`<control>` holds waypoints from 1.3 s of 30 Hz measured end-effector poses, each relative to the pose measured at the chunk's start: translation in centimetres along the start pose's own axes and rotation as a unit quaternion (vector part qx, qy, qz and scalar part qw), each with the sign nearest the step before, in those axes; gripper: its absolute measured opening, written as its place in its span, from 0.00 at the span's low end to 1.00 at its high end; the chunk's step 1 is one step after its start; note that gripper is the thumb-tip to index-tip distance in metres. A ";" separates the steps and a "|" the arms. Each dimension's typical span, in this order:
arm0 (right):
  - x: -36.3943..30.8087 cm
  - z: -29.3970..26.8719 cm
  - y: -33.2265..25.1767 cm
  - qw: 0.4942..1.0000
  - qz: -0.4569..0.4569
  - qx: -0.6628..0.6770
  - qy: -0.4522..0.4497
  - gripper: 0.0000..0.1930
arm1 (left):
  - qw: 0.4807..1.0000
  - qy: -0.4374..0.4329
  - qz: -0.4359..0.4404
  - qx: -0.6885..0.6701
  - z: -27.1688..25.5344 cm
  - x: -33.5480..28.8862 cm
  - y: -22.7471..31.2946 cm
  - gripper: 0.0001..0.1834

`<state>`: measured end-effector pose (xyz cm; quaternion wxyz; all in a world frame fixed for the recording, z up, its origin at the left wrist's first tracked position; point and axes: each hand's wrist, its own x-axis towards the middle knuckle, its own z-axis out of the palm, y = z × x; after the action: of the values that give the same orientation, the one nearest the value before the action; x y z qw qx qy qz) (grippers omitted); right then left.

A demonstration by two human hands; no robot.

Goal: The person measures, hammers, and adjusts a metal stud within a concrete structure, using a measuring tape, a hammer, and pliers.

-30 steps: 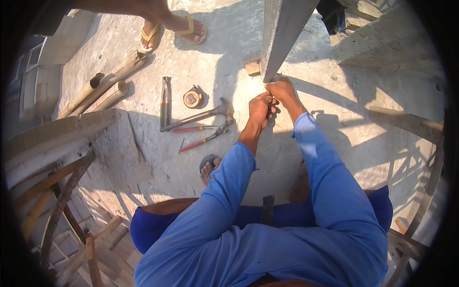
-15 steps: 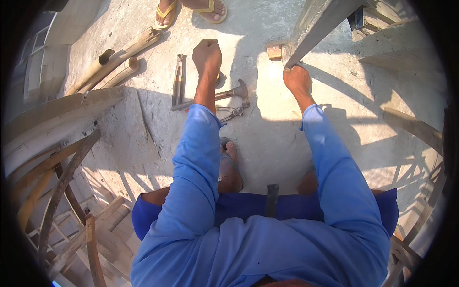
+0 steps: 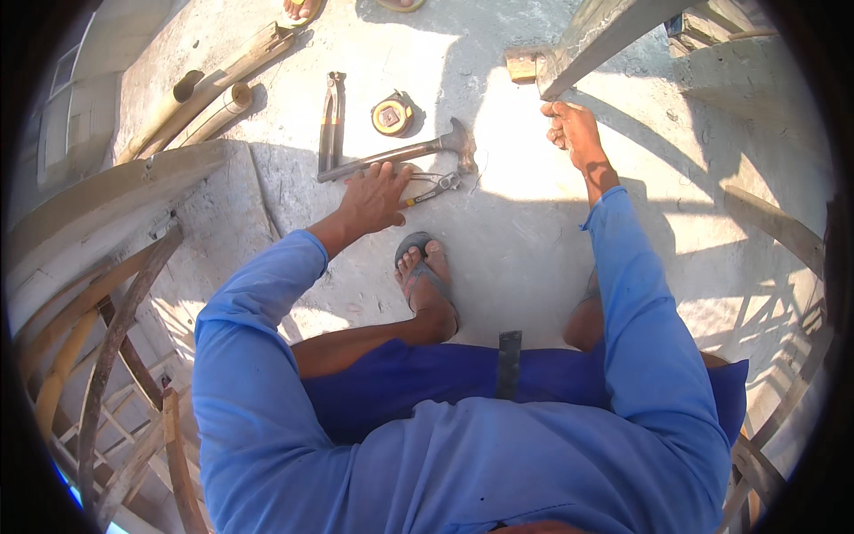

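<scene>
My left hand (image 3: 372, 198) is open, its fingers spread over the handle end of a claw hammer (image 3: 391, 158) and beside a pair of pliers (image 3: 438, 184) on the concrete floor. Whether the fingertips press on either tool I cannot tell. A long-handled pair of pincers (image 3: 332, 120) lies just beyond. A round yellow and black tape measure (image 3: 391, 116) sits past the hammer. My right hand (image 3: 576, 135) has its fingers curled together close to the lower end of a slanting grey beam (image 3: 596, 53); anything inside them is hidden.
A small wood block (image 3: 522, 66) sits against the beam's foot. Bamboo poles (image 3: 213, 93) lie at the far left. Curved timbers (image 3: 120, 329) rise at the left, and another wooden piece (image 3: 772, 230) at the right. Another person's sandalled foot (image 3: 302, 9) stands at the far edge.
My left hand has come back from a fist over the tape measure and opened over the hammer handle. My right hand has shifted slightly right, its fingers now turned leftward. The view has tilted nearer.
</scene>
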<state>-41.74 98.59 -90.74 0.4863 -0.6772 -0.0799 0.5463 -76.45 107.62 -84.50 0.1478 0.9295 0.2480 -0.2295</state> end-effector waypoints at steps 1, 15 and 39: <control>0.1 -0.4 0.1 1.000 0.008 -0.004 -0.015 0.12 | 1.000 0.013 0.003 0.008 0.7 -0.1 -0.2 0.38; 5.9 -3.1 2.8 0.644 -0.470 -0.600 0.069 0.10 | 0.991 0.001 -0.005 -0.136 0.5 2.8 0.7 0.10; -0.6 0.8 2.6 0.820 -0.315 -0.450 0.161 0.10 | 0.798 0.011 -0.130 -0.588 -1.9 12.0 14.8 0.37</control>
<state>-43.72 97.29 -92.18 0.2792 -0.8369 -0.4465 0.1493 -58.73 100.78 -86.46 0.6319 0.6253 0.4555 -0.0467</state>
